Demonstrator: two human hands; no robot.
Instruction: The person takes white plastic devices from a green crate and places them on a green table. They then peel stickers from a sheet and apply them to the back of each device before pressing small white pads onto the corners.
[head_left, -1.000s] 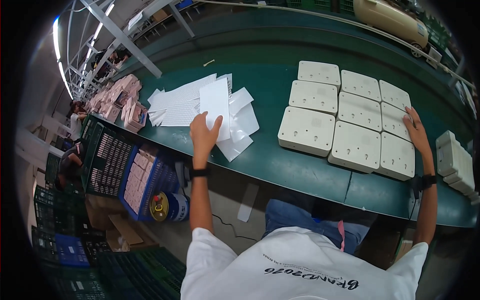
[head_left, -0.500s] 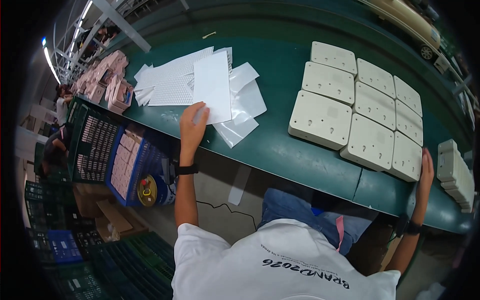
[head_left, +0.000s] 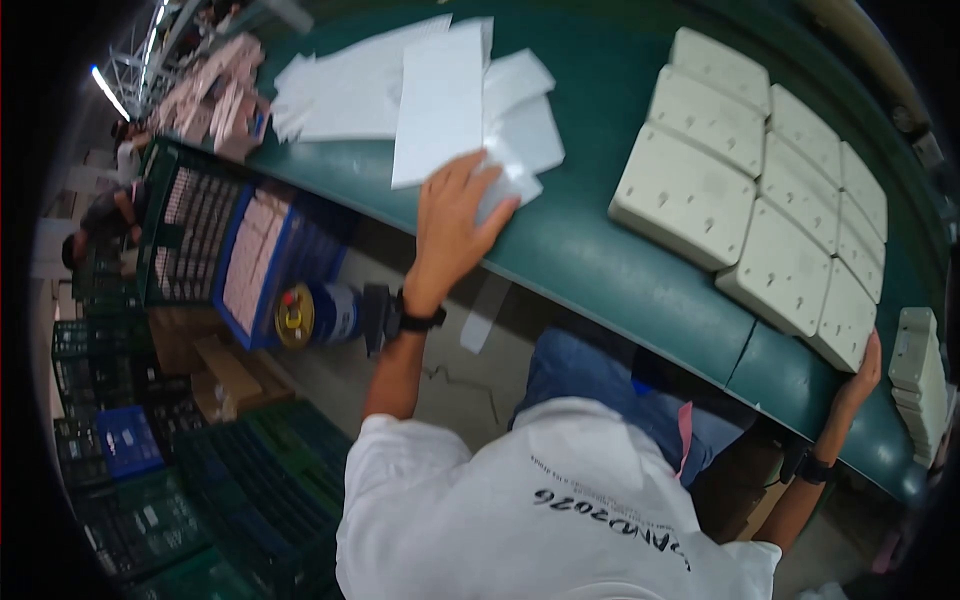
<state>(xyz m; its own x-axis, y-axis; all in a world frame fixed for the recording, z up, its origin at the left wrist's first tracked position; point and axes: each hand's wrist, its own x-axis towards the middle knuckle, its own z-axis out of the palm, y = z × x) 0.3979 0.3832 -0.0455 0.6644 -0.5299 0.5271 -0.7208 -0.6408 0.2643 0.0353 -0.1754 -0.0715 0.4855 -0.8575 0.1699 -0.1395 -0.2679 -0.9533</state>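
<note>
My left hand lies palm down with fingers spread on a loose pile of white paper sheets near the front edge of the green table. A black band is on that wrist. My right hand is at the table's front edge on the far right, touching the corner of the nearest cream moulded tray. Its fingers are too small and curled to read. Several such cream trays lie side by side in two rows.
A stack of cream trays stands at the far right. Left of the table sit a blue crate of small boxes, green crates, cardboard and a round can. Another person is at far left.
My right hand has come off the top of the trays and down to the table's front edge. My left hand stays on the paper pile, now nearer the edge.
</note>
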